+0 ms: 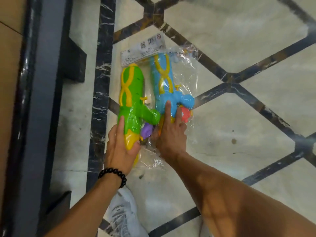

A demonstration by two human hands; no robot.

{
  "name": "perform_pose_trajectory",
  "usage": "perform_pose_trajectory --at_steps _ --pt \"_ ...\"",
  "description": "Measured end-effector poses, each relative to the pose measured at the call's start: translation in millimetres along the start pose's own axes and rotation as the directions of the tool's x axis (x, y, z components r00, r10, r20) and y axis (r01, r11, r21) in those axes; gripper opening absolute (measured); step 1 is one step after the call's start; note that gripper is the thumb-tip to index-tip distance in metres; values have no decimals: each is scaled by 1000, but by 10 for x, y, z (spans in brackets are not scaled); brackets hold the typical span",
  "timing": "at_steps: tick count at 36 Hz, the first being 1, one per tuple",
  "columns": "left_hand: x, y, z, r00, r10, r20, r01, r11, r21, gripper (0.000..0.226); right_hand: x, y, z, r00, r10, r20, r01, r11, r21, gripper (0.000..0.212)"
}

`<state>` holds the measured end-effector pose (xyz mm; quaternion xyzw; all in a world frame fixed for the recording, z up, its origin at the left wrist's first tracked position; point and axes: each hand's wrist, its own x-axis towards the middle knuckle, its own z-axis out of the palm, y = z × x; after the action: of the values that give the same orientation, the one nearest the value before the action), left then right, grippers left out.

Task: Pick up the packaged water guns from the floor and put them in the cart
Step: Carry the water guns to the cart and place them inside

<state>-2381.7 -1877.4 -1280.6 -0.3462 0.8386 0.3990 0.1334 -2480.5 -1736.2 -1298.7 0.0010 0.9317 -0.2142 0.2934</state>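
Two packaged water guns lie on the marble floor, side by side in clear plastic bags. At about 10 o'clock from the centre of the view is the green water gun, with yellow bands and a yellow rear end. At its 3 o'clock side, just beside it, is the blue water gun, also with yellow bands; a white printed header card closes the top of the bags at 12 o'clock.

The left hand holds the rear of the green water gun, the thumb curled around the yellow end and the fingers laid along the body. The right hand rests on the lower part of the blue water gun with the index and middle fingers stretched out straight; I cannot tell if the other fingers grip the bag. On the left wrist is a black bead bracelet. A white shoe stands at 6 o'clock.
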Motion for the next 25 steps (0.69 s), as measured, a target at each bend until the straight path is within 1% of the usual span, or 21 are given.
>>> perform_pose_trajectory --at_steps 3,8,11,16,19,22,25 --pt "-166 122 -128 1000 1 -2 -1 1000 -31 96 -99 -21 -201 1000 11 12 -11 1000 16 97" --pt "-470 465 -379 999 -3 -33 2 999 -37 97 -515 -46 -603 999 -44 17 44 999 -6 94" --pt "-701 741 -574 999 11 -36 -12 999 -35 95 -800 -84 -894 998 -70 -5 70 997 11 100" --pt "-1103 1275 -984 998 56 -19 -56 998 -3 94 -1242 -201 -1537 993 -108 -36 111 990 88 98" --pt "-1280 1597 -1229 996 93 -12 -93 996 13 93 -1452 -326 -1947 995 -92 -50 95 993 73 101" --pt "-1446 1940 -1456 992 128 -24 -127 992 23 93 -1656 -471 -2397 994 -58 -90 66 994 88 108" --pt "-1626 2284 -1671 981 189 -41 -188 982 22 95 -1883 -590 -2865 986 -84 -145 101 988 116 105"
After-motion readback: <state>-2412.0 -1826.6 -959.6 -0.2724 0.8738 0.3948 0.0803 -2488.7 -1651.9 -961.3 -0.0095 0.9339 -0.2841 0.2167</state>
